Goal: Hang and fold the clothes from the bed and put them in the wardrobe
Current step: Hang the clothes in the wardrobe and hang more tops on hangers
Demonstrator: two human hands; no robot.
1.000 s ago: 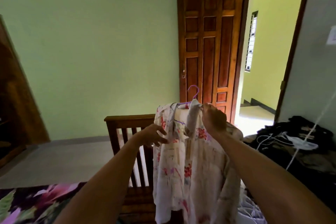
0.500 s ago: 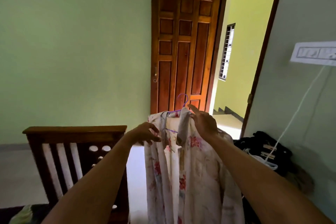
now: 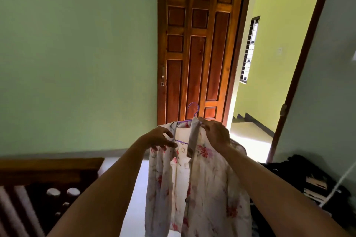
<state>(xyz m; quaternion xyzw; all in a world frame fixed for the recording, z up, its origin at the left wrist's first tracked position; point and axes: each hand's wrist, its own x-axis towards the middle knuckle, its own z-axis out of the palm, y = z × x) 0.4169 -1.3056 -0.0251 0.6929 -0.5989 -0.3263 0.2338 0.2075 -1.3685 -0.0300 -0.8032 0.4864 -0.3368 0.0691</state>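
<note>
Head cam, L hand [image 3: 159,139] pinching floral shirt [image 3: 202,188] shoulder, R hand [image 3: 215,133] gripping collar on purple hanger [image 3: 193,109]

You stand in a home bedroom: pale green walls [image 3: 77,44], a panelled wooden door [image 3: 196,44] open onto a yellow-green hallway [image 3: 279,25] with a barred window [image 3: 249,50], a dark wooden bed frame [image 3: 50,167] lower left, and what may be heaped dark clothes [image 3: 308,175] at right.

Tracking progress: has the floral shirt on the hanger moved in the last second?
Yes. The floral shirt has shifted right, away from the wooden footboard it overlapped.
</note>
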